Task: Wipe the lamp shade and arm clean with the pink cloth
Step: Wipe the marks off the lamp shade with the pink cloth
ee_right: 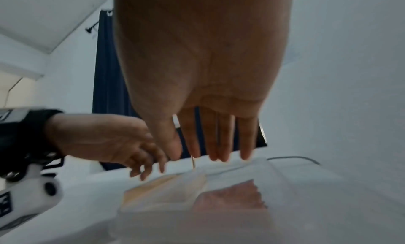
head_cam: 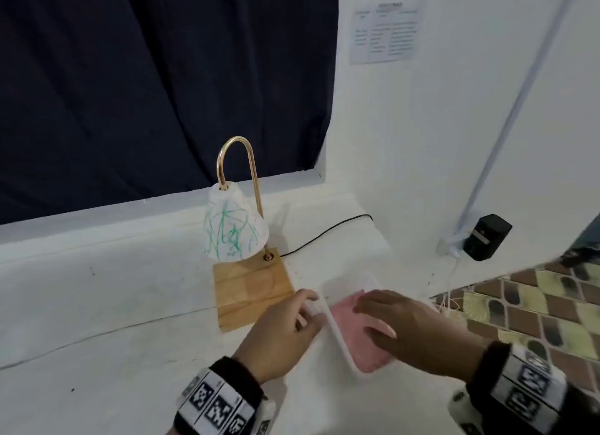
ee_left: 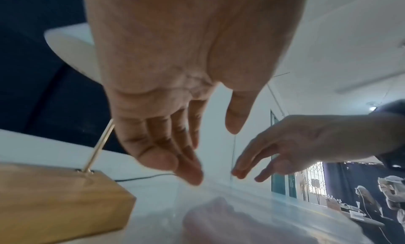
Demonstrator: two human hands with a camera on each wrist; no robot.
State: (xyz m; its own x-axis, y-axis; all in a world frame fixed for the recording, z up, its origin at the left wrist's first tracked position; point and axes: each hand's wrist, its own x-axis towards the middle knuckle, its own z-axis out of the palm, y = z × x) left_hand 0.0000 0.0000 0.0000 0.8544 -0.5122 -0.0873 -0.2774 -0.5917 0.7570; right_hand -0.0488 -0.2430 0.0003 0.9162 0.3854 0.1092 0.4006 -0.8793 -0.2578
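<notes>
The lamp stands on the white table: a white shade [head_cam: 233, 227] scribbled with green lines, a curved gold arm [head_cam: 254, 171] and a wooden base [head_cam: 253, 288]. To the right of the base, the pink cloth [head_cam: 347, 318] lies inside a clear plastic container [head_cam: 337, 335]. My left hand [head_cam: 306, 305] is at the container's left rim, fingers loosely extended and holding nothing. My right hand [head_cam: 370, 314] hovers flat over the cloth with straight fingers. In the right wrist view, the cloth [ee_right: 232, 195] lies below my fingertips [ee_right: 221, 154], which do not grip it.
A black cable [head_cam: 324, 233] runs from the lamp base towards the wall. A black adapter [head_cam: 487, 236] sits in a wall socket at the right. The table ends at the right above a tiled floor [head_cam: 535, 311]. A dark curtain [head_cam: 146, 77] hangs behind the lamp.
</notes>
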